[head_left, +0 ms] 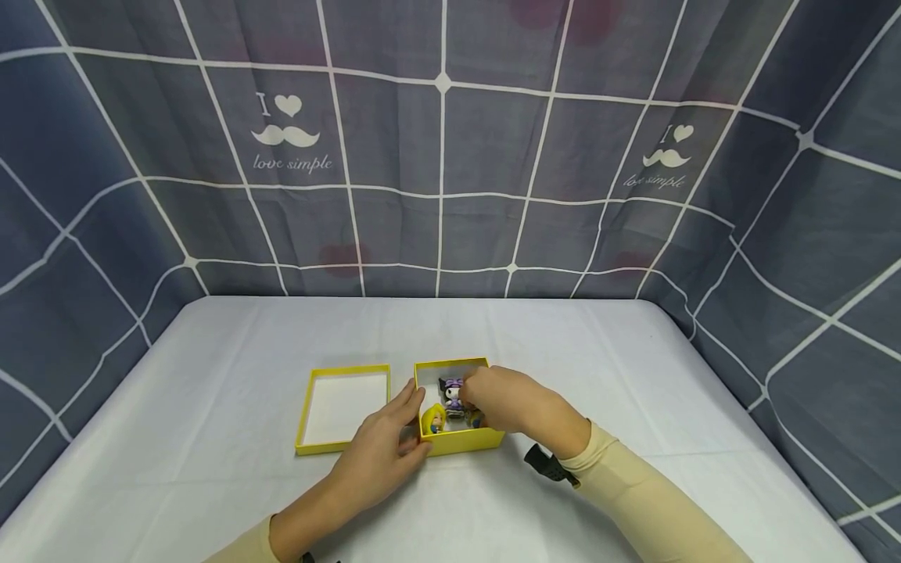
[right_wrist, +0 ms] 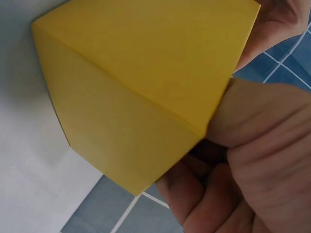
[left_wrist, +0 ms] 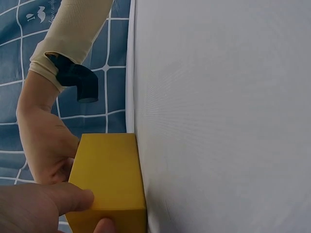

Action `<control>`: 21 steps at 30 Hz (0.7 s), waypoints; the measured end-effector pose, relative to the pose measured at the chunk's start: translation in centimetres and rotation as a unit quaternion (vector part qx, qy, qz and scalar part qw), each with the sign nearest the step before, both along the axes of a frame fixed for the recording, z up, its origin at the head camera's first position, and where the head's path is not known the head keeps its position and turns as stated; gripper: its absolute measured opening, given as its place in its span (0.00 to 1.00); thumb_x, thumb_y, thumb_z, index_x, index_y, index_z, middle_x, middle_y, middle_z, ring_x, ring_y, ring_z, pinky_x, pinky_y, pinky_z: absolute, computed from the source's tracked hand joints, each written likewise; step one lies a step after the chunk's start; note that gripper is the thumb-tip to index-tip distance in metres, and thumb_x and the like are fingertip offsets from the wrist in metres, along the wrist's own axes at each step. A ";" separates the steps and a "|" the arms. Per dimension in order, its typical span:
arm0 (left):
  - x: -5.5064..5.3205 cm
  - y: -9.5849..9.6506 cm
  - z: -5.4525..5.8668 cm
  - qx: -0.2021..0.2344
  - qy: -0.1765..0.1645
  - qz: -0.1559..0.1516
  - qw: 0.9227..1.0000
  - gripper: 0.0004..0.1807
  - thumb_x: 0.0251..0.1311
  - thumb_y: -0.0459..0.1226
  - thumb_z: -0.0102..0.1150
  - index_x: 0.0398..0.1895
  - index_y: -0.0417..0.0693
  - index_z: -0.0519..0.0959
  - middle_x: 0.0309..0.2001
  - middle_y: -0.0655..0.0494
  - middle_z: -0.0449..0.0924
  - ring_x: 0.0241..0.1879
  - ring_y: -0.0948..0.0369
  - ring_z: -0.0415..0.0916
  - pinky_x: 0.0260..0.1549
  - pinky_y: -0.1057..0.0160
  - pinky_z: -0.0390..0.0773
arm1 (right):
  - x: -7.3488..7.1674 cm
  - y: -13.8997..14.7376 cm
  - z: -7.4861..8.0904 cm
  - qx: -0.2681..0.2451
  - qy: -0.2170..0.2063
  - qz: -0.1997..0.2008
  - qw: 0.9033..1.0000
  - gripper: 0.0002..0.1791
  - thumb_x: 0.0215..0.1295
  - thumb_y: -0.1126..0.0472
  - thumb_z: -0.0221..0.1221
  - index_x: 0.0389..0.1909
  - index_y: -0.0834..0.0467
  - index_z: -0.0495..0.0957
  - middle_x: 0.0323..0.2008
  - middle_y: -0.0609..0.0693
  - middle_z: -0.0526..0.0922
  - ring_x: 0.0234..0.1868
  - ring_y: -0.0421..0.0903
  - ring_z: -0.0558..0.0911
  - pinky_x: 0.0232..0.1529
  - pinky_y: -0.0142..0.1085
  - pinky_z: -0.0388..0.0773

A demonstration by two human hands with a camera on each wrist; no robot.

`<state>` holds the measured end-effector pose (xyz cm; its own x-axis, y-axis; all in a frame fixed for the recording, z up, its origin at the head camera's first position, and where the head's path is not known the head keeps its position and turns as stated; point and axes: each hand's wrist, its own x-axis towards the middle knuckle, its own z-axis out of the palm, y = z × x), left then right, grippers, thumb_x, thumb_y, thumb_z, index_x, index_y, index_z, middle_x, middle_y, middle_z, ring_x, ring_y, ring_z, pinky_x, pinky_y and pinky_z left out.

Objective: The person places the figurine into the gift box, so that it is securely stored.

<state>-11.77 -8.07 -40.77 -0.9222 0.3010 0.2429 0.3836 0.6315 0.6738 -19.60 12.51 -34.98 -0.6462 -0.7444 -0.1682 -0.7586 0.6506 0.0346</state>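
Observation:
A shallow yellow box (head_left: pixel 464 443) stands on the white table with its inside facing up. In it lie a figurine with a black and purple hood (head_left: pixel 453 393) and a yellow-haired figurine (head_left: pixel 436 419). Another small figurine (head_left: pixel 475 419) shows partly below the right hand. My left hand (head_left: pixel 383 438) holds the box at its left front corner, the thumb (left_wrist: pixel 77 198) against the front wall. Over the right rim, my right hand (head_left: pixel 510 399) reaches in with bent fingers beside the hooded figurine; its fingertips are hidden, so I cannot tell whether they grip anything.
Left of the box lies its yellow-edged lid (head_left: pixel 385 383), white inner side up. A white cloth (head_left: pixel 211 407) covers the table. Grey-blue checked curtains (head_left: pixel 394 141) stand at the back and both sides. A black strap (head_left: pixel 549 465) is on the right wrist.

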 end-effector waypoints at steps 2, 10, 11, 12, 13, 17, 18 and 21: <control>0.0 0.0 0.0 -0.002 0.001 0.000 1.000 0.38 0.57 0.37 0.69 0.70 0.35 0.65 0.73 0.38 0.53 0.65 0.49 0.63 0.36 0.72 0.81 | 0.0 0.0 0.0 0.002 0.004 0.001 1.000 0.09 0.49 0.68 0.73 0.28 0.53 0.84 0.27 0.41 0.76 0.25 0.37 0.74 0.28 0.29 0.77; 0.1 0.0 0.1 -0.001 0.000 0.000 1.000 0.39 0.57 0.37 0.69 0.69 0.34 0.65 0.73 0.38 0.53 0.65 0.50 0.63 0.32 0.74 0.80 | -0.3 0.1 -0.2 0.006 0.038 0.025 0.999 0.11 0.50 0.63 0.73 0.20 0.52 0.79 0.21 0.39 0.73 0.21 0.37 0.70 0.23 0.29 0.72; 0.1 0.0 0.1 -0.001 0.001 0.000 1.000 0.39 0.57 0.37 0.69 0.69 0.34 0.65 0.73 0.38 0.53 0.65 0.50 0.63 0.32 0.74 0.80 | -0.3 0.2 -0.2 0.003 0.042 0.028 0.999 0.12 0.49 0.63 0.74 0.20 0.52 0.78 0.20 0.39 0.73 0.20 0.37 0.70 0.23 0.29 0.71; 0.1 0.0 0.1 0.000 0.001 0.000 1.000 0.39 0.57 0.37 0.69 0.69 0.34 0.65 0.73 0.38 0.53 0.65 0.50 0.64 0.31 0.74 0.80 | -0.3 0.2 -0.1 -0.001 0.044 0.030 0.999 0.12 0.49 0.63 0.74 0.20 0.52 0.78 0.20 0.39 0.73 0.20 0.37 0.69 0.22 0.29 0.71; 0.0 0.0 0.0 -0.001 0.002 0.000 1.000 0.39 0.57 0.37 0.69 0.69 0.35 0.65 0.73 0.38 0.53 0.64 0.50 0.64 0.31 0.75 0.80 | -0.3 0.3 0.0 -0.005 0.045 0.033 0.998 0.12 0.49 0.63 0.74 0.19 0.52 0.78 0.20 0.39 0.72 0.20 0.37 0.69 0.22 0.29 0.70; 0.0 0.0 -0.1 0.000 0.003 0.000 1.000 0.38 0.57 0.37 0.69 0.69 0.34 0.65 0.72 0.37 0.53 0.64 0.51 0.65 0.31 0.75 0.79 | -0.3 0.7 0.3 -0.035 0.023 0.035 0.999 0.10 0.49 0.64 0.73 0.20 0.52 0.79 0.21 0.39 0.73 0.21 0.36 0.68 0.22 0.28 0.69; 0.0 0.0 -0.1 -0.001 0.003 0.001 1.000 0.38 0.57 0.37 0.69 0.69 0.34 0.65 0.72 0.37 0.53 0.63 0.51 0.65 0.30 0.75 0.79 | -0.3 0.8 0.4 -0.042 0.015 0.033 0.998 0.09 0.49 0.63 0.72 0.21 0.52 0.80 0.22 0.40 0.74 0.21 0.36 0.69 0.22 0.28 0.69; 0.1 0.1 -0.1 -0.003 0.004 0.001 1.000 0.38 0.57 0.37 0.69 0.69 0.34 0.65 0.72 0.37 0.53 0.63 0.52 0.66 0.30 0.76 0.79 | -0.3 1.3 0.6 -0.065 -0.003 0.027 0.998 0.07 0.51 0.61 0.73 0.25 0.53 0.83 0.27 0.42 0.78 0.24 0.35 0.72 0.25 0.27 0.72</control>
